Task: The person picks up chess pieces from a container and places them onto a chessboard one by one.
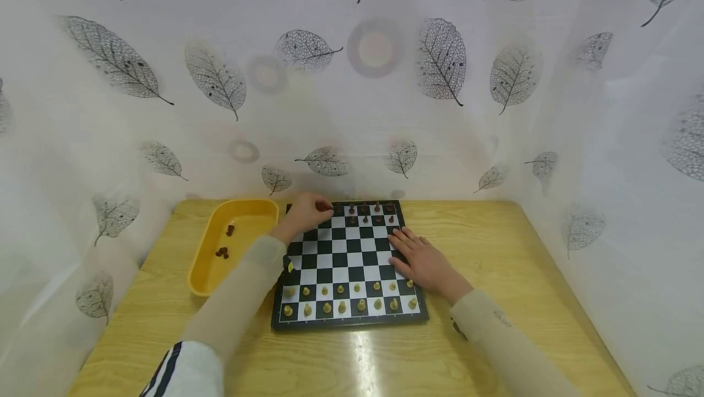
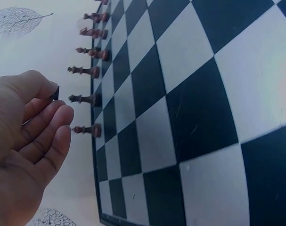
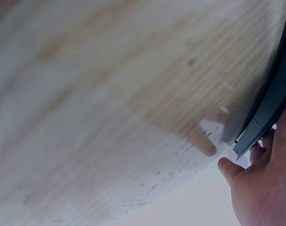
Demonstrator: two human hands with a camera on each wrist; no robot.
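A black-and-white chessboard [image 1: 354, 258] lies on the table. My left hand [image 1: 305, 211] is above its far left part, and in the left wrist view the thumb and fingertips pinch a small chess piece [image 2: 56, 92], mostly hidden, its dark base showing. Reddish-brown chess pieces [image 1: 363, 207] stand in two rows along the far edge, toward the right. Yellowish pieces [image 1: 341, 306] fill two rows at the near side. With fingers spread, my right hand [image 1: 426, 259] rests on the board's right edge; the right wrist view shows it beside the black rim [image 3: 260, 125].
Left of the board sits a yellow tray [image 1: 250, 204] with several brown pieces [image 1: 222, 253] lying in it. The wooden table [image 1: 467, 226] extends right of the board and in front of it. A white leaf-patterned curtain [image 1: 231, 134] hangs behind and at both sides.
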